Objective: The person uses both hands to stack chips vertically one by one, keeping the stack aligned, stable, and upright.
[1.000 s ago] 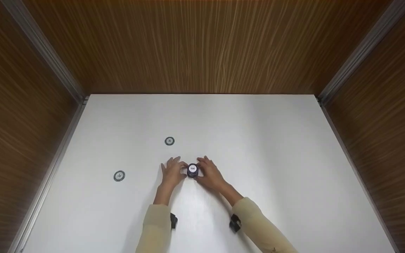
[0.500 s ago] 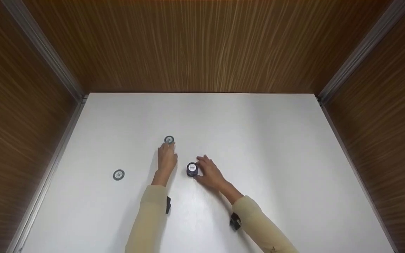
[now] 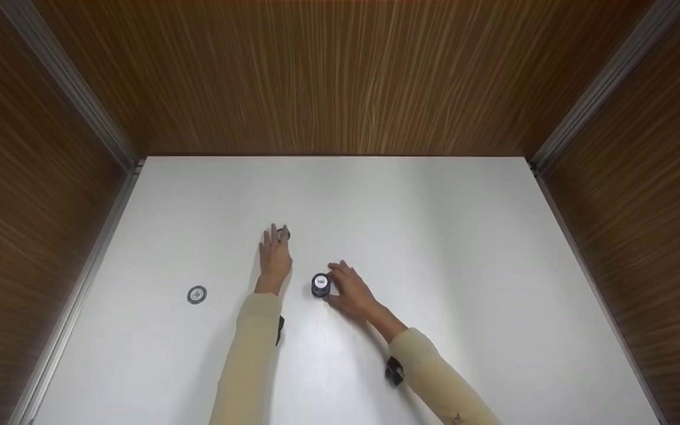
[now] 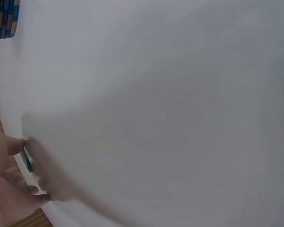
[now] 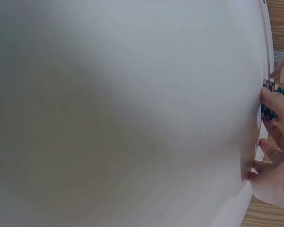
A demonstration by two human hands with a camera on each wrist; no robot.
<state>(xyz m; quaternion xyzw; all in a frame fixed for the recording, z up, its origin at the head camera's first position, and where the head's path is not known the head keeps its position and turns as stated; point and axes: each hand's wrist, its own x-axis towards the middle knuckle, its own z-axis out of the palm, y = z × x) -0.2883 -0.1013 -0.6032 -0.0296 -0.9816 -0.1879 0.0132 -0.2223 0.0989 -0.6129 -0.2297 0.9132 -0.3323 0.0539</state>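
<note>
A stack of poker chips (image 3: pixel 320 285) with a white-centred top stands upright on the white table. My right hand (image 3: pixel 352 291) holds it from the right, thumb at the near side and fingers at the far side. Its striped edges show in the right wrist view, where the thumb (image 5: pixel 274 100) lies against the stack. Farther forward and left, my left hand (image 3: pixel 275 258) reaches over a single poker chip (image 3: pixel 288 235), its fingers extended and partly covering it. The left wrist view shows that chip edge-on, the thumb tip (image 4: pixel 16 144) at one end and the fingers near the other.
Another poker chip (image 3: pixel 196 294) lies flat on the white table (image 3: pixel 464 265), left of both hands. Brown wood-grain panels (image 3: pixel 340 77) wall in the table at the back and sides, with metal rails (image 3: pixel 74 88) along the corners.
My left hand has left the stack's left side and moved forward and left onto the single chip, its fingers now spread over it. The right hand has stayed at the stack.
</note>
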